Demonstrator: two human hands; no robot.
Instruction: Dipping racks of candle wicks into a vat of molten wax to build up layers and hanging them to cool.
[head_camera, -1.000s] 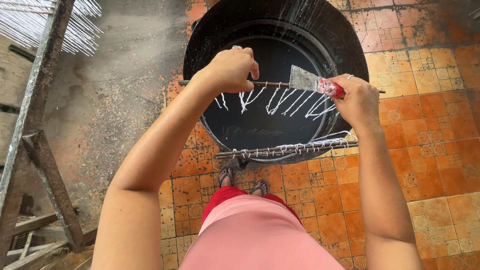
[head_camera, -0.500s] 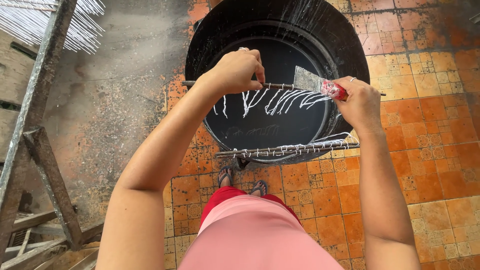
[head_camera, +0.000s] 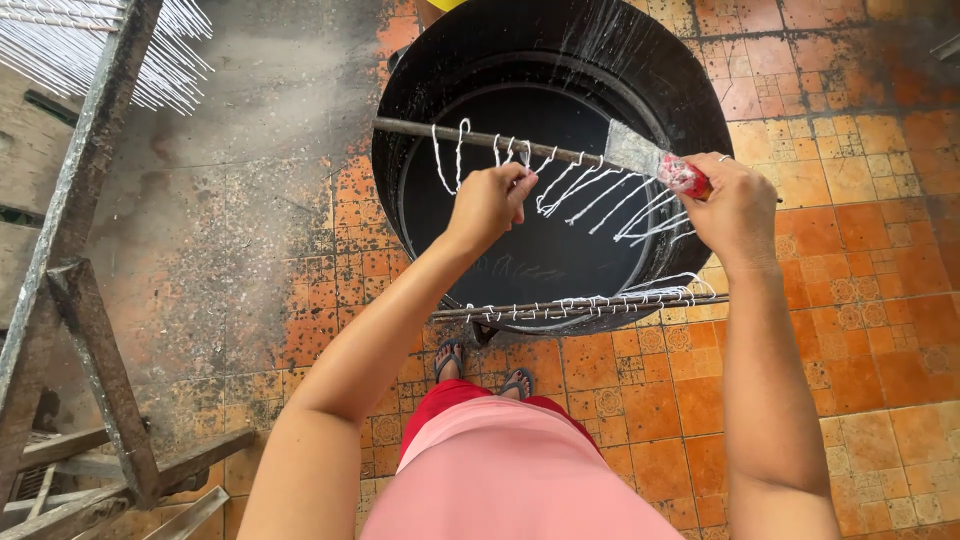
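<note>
Pink cloth of the skirt (head_camera: 510, 470) fills the nearest part of my view, and beyond its hem I see two sandalled feet (head_camera: 485, 368) on the orange patterned tiles (head_camera: 850, 330). Just past the toes a thin rod strung with white wicks (head_camera: 580, 300) lies across the near rim of the big black drum (head_camera: 700, 110), resting on it from left to right.

Further out, over the drum's dark opening, my left hand (head_camera: 488, 203) is curled with the fingertips pinched together right at the white wicks (head_camera: 600, 195) that hang from a second rod (head_camera: 480, 138). I can't tell whether the fingers actually grip a wick or only touch them. That upper rod slants across the drum, its left end free above the far-left rim and its right end running toward my right hand (head_camera: 738, 210). The right hand is closed in a fist around the red handle of a flat metal scraper (head_camera: 650, 160), whose grey blade lies against the rod just left of the knuckles. The wicks droop in loops and strands below the rod, between the two hands.

To the left, a weathered wooden frame (head_camera: 80, 250) stands on bare stained concrete, and at the far left corner a rack of thin white candles (head_camera: 70, 40) hangs in rows.
</note>
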